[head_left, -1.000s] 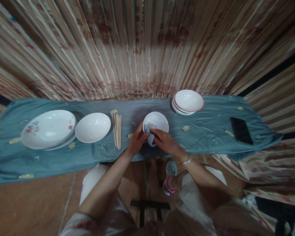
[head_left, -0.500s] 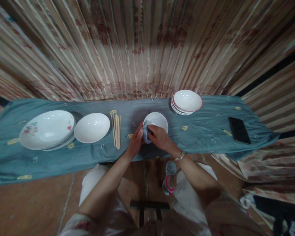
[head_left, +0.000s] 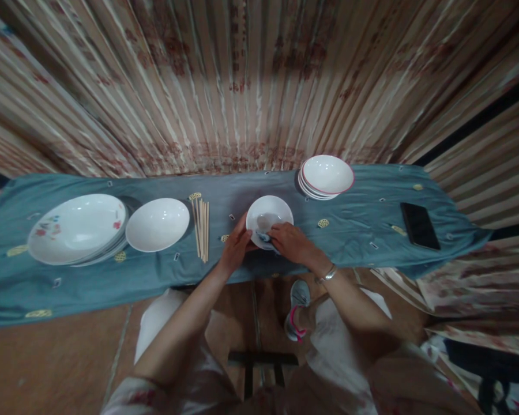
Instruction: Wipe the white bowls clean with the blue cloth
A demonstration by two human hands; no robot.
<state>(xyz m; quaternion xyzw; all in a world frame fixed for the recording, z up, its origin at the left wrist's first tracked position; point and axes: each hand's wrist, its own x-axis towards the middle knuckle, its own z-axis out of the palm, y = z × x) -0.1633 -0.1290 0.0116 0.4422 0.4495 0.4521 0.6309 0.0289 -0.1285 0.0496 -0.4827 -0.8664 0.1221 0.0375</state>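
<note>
A small white bowl is tilted slightly over the middle of the cloth-covered table. My left hand grips its left rim, thumb on the edge and fingers underneath. Inside the near right part of the bowl, my right hand presses a bluish-grey cloth against the surface. The fingers are closed around the cloth, and part of it hangs over the near rim. Several wooden chopsticks lie left of my left hand.
On the left are a stack of flowered plates and a larger white bowl. Red-rimmed bowls are stacked at the back right. A black phone lies farther right on the teal tablecloth. A pleated curtain hangs behind.
My right hand has moved with the cloth from the bowl's left rim to its near right inside. My left hand now holds the rim alone, and more of the bowl's inside shows.
</note>
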